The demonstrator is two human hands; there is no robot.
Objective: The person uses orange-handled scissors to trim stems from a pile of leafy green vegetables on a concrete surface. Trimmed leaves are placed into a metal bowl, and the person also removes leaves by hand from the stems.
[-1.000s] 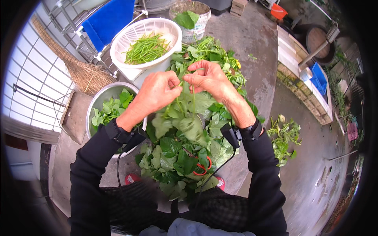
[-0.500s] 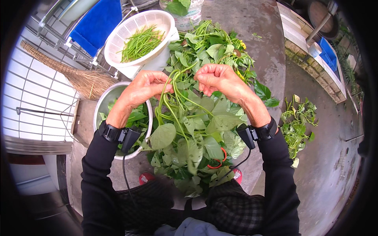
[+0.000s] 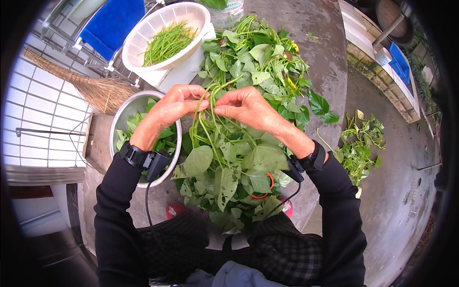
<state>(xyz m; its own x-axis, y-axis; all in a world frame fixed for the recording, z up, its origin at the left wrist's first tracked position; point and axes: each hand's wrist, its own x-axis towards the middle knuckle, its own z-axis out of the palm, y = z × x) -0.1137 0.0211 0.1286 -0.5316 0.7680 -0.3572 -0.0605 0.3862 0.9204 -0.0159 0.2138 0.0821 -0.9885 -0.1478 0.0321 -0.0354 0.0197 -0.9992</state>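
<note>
My left hand [image 3: 173, 107] pinches a bundle of long green vine stems [image 3: 205, 134] with broad heart-shaped leaves [image 3: 196, 162], which hang down in front of me. Just right of it, my right hand [image 3: 244, 107] has its fingers closed on the same stems near their bent upper part. Beneath and beyond both hands lies a large heap of leafy vines [image 3: 270, 57], with red handles [image 3: 269, 186] partly buried in its lower part. Left of my left arm, a metal bowl [image 3: 115, 134] holds leaves. A white colander [image 3: 134, 55] on a white base holds cut green stems.
A straw broom [image 3: 103, 91] lies against a wire rack with a blue cloth [image 3: 110, 28]. A white bucket [image 3: 227, 14] stands at the back. Loose vines [image 3: 363, 143] lie on the right floor. A low ledge [image 3: 377, 81] with a blue container [image 3: 399, 62] runs at the upper right.
My right hand drew away rightward from the stems half a second ago and has now come back left onto them beside my left hand. The scene has also shifted slightly in view.
</note>
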